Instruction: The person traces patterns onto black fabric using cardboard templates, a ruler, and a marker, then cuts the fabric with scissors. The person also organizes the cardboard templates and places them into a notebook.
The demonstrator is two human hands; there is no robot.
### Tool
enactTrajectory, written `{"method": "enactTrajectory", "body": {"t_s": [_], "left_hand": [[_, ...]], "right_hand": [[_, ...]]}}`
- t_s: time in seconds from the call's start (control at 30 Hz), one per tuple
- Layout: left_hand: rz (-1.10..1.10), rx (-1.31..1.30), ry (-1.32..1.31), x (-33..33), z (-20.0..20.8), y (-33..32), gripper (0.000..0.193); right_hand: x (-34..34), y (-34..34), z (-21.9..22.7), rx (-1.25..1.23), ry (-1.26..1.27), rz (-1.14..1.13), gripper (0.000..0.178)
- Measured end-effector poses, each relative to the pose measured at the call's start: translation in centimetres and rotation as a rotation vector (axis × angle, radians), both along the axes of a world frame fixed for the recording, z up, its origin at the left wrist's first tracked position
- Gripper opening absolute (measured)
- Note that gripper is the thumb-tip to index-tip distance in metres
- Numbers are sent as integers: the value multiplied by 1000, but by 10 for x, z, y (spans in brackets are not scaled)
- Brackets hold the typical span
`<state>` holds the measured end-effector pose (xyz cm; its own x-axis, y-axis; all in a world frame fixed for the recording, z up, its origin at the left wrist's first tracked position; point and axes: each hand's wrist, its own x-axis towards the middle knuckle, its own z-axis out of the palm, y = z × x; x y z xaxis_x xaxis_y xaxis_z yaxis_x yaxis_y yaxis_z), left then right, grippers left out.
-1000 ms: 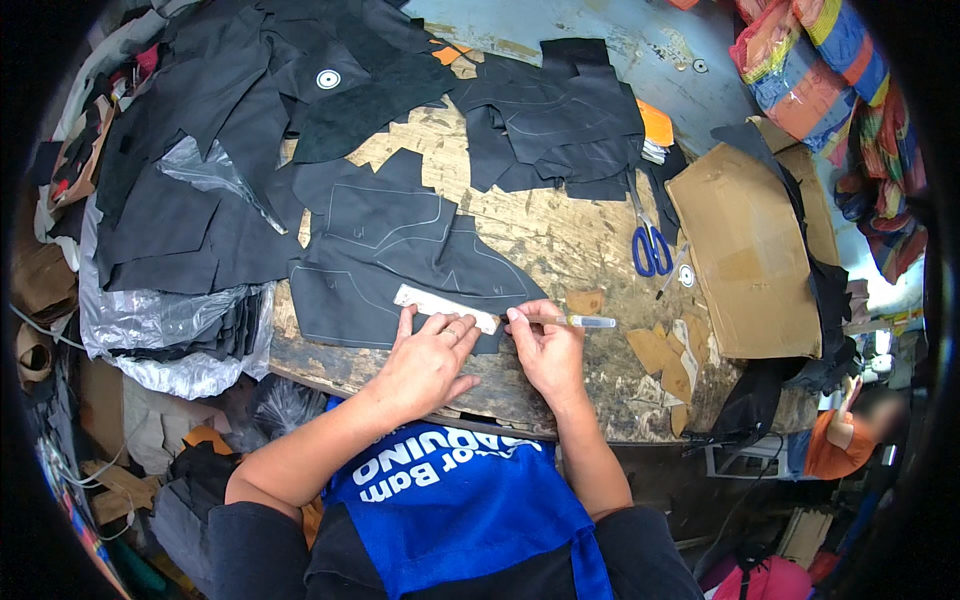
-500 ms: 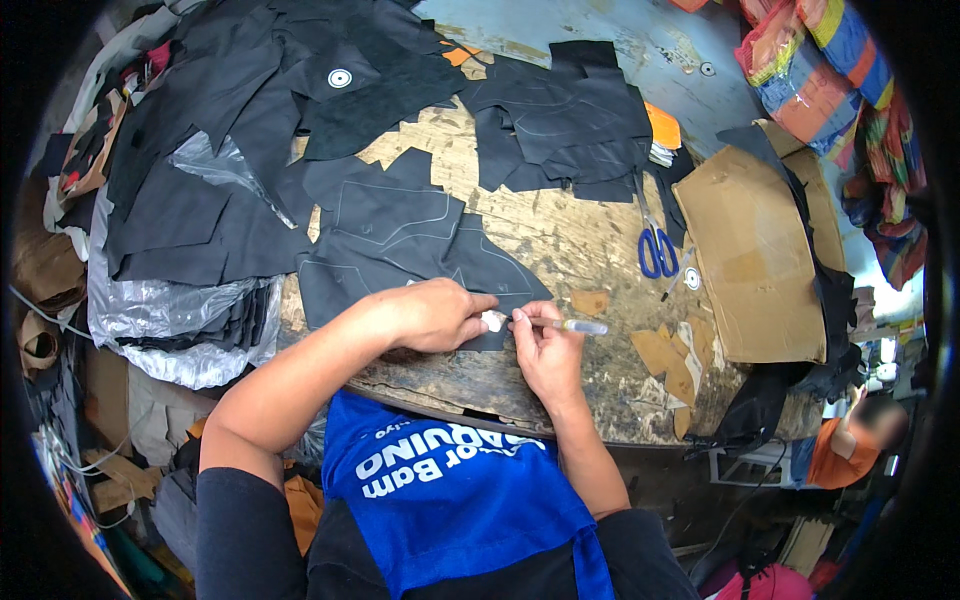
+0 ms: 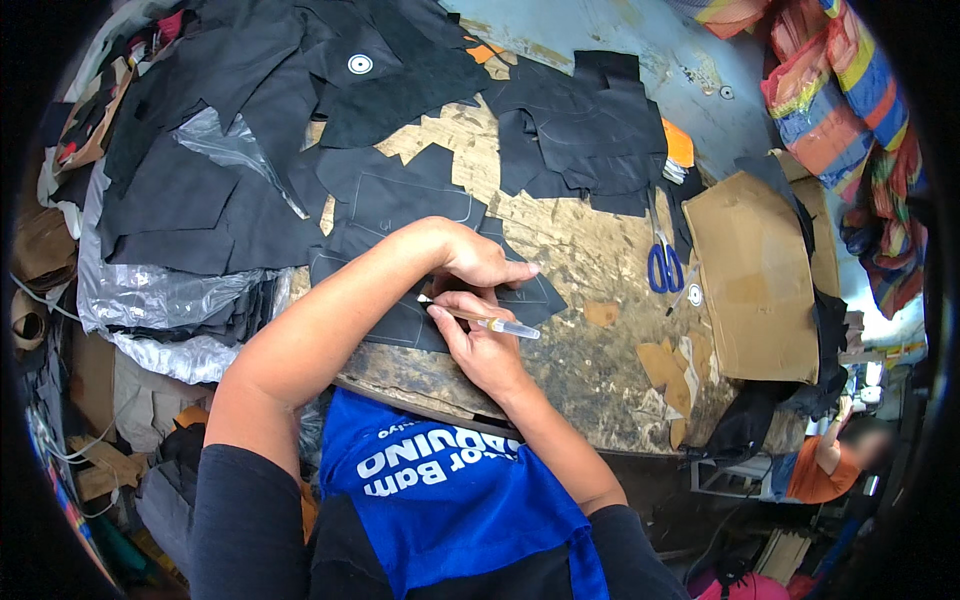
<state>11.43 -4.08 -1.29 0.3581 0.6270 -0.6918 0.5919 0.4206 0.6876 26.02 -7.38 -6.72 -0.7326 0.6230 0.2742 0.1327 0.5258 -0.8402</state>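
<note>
A black sheet piece with pale drawn lines lies on the worn wooden table in front of me. My right hand is closed around a slim pen with a clear end. The pen's tip points left and rests at the black sheet near its front edge. My left hand bends over the same sheet, just beyond the right one, with its index finger stretched to the right. The left hand's other fingers are partly hidden. Whatever lies beneath that palm cannot be seen.
Blue-handled scissors lie to the right, beside a brown cardboard piece. Black sheets are heaped at the left over clear plastic. Tan scraps lie near the front right. A person in orange is farther right.
My right hand has moved left with the pen, whose tip now sits left of the hand. My left hand has shifted up and slightly right. The view has shifted slightly.
</note>
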Motion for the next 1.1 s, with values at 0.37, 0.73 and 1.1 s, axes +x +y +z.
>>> {"method": "enactTrajectory", "body": {"t_s": [0.37,0.73,1.1], "left_hand": [[-109,-132,106,2,9,4,80],[-57,790,409,57,-18,-105,64],[55,862,504,90,-52,-186,64]], "right_hand": [[17,-1,11,154,-149,-110,10],[75,17,12,-235,144,-280,10],[15,9,-13,-11,32,-109,14]]}}
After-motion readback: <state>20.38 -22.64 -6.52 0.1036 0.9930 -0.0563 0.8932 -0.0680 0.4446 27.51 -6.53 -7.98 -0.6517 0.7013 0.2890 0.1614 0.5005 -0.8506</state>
